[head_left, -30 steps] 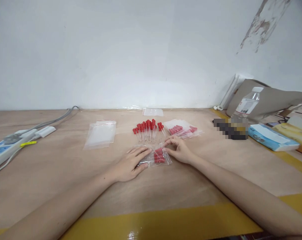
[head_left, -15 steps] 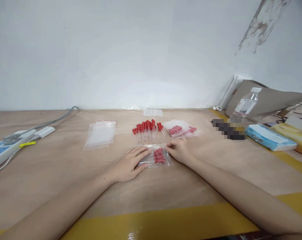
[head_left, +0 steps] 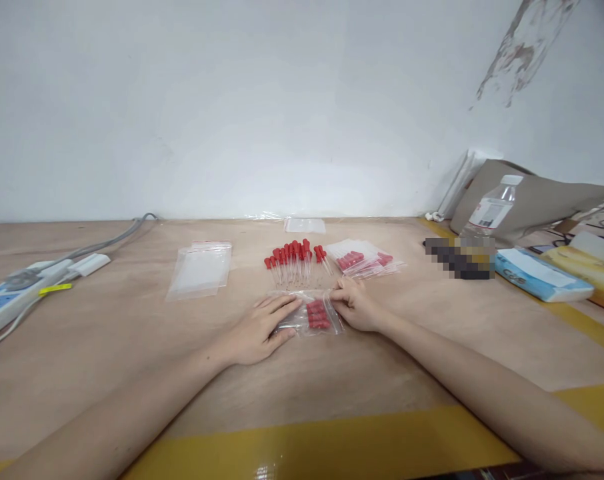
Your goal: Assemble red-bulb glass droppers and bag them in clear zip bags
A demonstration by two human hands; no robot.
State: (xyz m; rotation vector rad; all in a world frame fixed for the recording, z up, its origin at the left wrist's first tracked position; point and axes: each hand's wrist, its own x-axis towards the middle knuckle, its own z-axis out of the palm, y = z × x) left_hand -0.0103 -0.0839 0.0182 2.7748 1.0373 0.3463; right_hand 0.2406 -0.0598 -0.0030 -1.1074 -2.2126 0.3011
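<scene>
A small clear zip bag (head_left: 312,315) holding several red-bulbed droppers lies on the wooden table (head_left: 132,347) in front of me. My left hand (head_left: 259,328) lies flat on the bag's left end, fingers stretched out. My right hand (head_left: 356,305) pinches the bag's right edge with curled fingers. Just beyond the bag lies a row of loose red-bulbed droppers (head_left: 295,259). To their right is a pile of filled bags (head_left: 365,260).
A stack of empty zip bags (head_left: 201,269) lies to the left, one more (head_left: 305,225) by the wall. A power strip with cable (head_left: 12,297) is at far left. A water bottle (head_left: 489,210), a blue tissue pack (head_left: 539,275) and cardboard (head_left: 537,197) stand at right.
My right hand has dropped lower and slid along the bag's right edge, closing its fingers on it. My left hand has stayed flat on the bag.
</scene>
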